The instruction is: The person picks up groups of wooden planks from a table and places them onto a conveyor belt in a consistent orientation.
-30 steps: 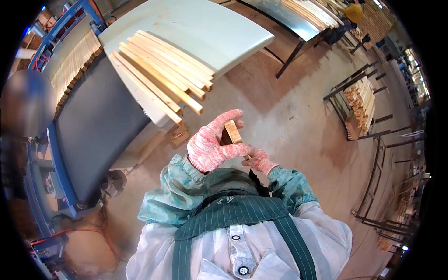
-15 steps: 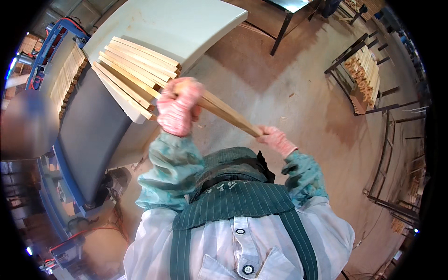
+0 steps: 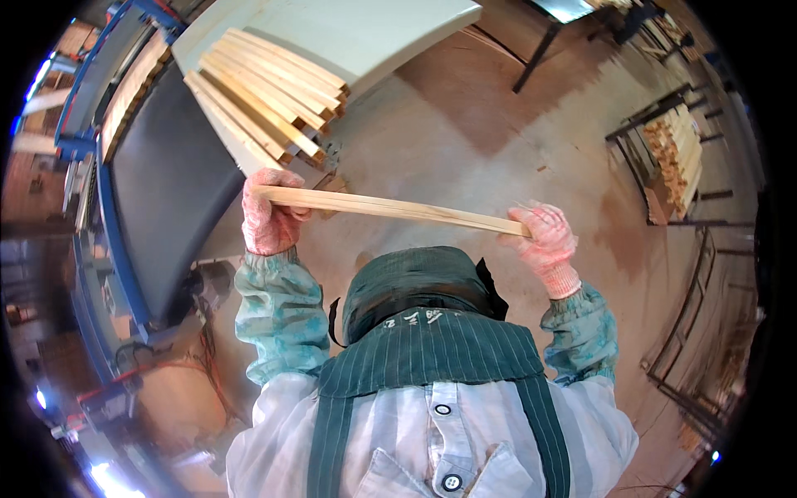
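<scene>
Both my hands wear pinkish-red and white knit gloves. A pale wooden strip (image 3: 390,207) spans between them in front of my chest, sloping slightly down to the right. My left hand (image 3: 272,211) is closed around its left end, just below the near corner of the light table. My right hand (image 3: 546,239) grips the other end, out over the floor. A pile of similar wooden strips (image 3: 270,87) lies on the pale table (image 3: 398,29) at upper left, their near ends uneven and overhanging its edge.
A dark conveyor belt (image 3: 170,178) with a blue frame (image 3: 120,257) runs along the left, with a row of wooden strips (image 3: 133,91) at its far end. On the right a metal rack (image 3: 627,158) bears stacked wood (image 3: 677,158). A dark table leg (image 3: 535,58) stands at the back.
The wooden strip has come nearer to me and away from the pile, turning from a steep slant to nearly level. My left hand moved left and down; my right hand moved right.
</scene>
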Tool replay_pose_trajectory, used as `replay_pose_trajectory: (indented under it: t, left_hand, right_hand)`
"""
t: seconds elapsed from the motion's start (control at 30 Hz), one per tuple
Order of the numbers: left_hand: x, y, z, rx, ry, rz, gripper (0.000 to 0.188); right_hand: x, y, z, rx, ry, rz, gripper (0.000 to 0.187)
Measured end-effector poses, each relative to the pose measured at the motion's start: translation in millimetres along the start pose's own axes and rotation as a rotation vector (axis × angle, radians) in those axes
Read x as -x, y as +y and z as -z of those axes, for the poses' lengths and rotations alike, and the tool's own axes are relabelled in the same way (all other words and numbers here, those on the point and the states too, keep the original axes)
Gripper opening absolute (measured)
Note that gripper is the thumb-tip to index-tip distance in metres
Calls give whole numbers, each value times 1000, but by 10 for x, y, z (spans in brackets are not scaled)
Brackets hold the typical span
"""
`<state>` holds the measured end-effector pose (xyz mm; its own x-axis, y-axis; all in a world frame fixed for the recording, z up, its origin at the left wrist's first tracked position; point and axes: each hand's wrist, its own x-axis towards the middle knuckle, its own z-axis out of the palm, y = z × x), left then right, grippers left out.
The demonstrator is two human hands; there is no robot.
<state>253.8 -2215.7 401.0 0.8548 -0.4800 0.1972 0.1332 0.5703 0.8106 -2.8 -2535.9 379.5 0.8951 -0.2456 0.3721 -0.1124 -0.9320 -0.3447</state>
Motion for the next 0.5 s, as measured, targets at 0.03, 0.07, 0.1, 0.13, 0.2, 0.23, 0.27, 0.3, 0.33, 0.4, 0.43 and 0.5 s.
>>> replay_pose_trajectory:
  t: [0.03, 0.07, 0.1, 0.13, 0.2, 0.23, 0.27, 0.3, 0.33, 0.4, 0.43, 0.5]
  left_hand:
    - [7, -11, 25, 36, -25, -35, 48]
    - [11, 50, 81, 50, -78, 7, 47]
    - [33, 64, 133, 45, -76, -34, 47]
    - [53, 58, 150, 41, -74, -75, 46]
    - [-8, 190, 58, 50, -165, -73, 37]
    - [-33, 198, 105, 57, -184, -104, 37]
    - [-57, 192, 150, 69, -206, -135, 36]
    - [-68, 225, 185, 70, -201, -127, 38]
    - [-78, 270, 231, 48, -172, -136, 38]
    - [-153, 297, 329, 23, -120, -144, 38]
    - [-187, 332, 349, 54, -94, -129, 37]
    - [-316, 365, 412, 56, -73, -129, 36]
  right_hand:
    - [-60, -5, 42, 21, 22, 37, 42]
    - [-130, -13, 53, 33, 49, 76, 44]
    - [-175, 2, 38, 24, 55, 96, 45]
    - [-208, 38, 23, 15, 61, 115, 47]
    - [-296, 60, -20, 8, 84, 152, 48]
    - [-340, 52, -45, 13, 100, 172, 49]
    - [-388, 56, -60, 22, 115, 189, 49]
    - [-439, 55, -97, 5, 108, 193, 50]
    - [-493, 47, -146, -12, 101, 195, 51]
    - [-633, 47, -254, -36, 78, 198, 52]
    - [-714, 37, -316, -52, 66, 201, 52]
    - [-904, 35, -394, -71, 48, 202, 53]
